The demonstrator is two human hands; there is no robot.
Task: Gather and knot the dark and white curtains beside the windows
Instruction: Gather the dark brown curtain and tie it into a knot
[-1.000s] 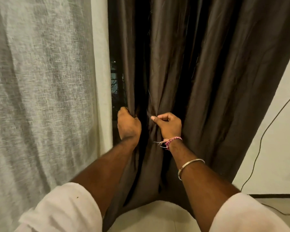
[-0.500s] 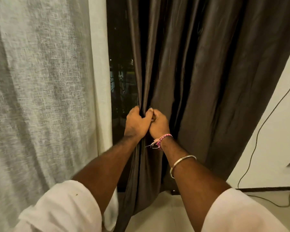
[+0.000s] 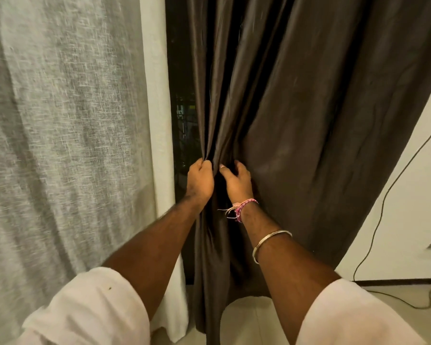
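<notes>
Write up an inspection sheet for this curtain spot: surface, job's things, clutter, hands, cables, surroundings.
Surface: pale floor, bare where visible.
Job's things: dark curtain partly bunched, no knot yet; white curtain hangs loose at left, untouched.
Clutter: nothing seen.
Hands: left hand grips the gathered folds; right hand curls into the dark fabric beside it, thread band and metal bangle on that arm.
Cables: one thin black cable runs down the right wall onto the floor.
Surroundings: dark window gap between curtains; white wall at right.
</notes>
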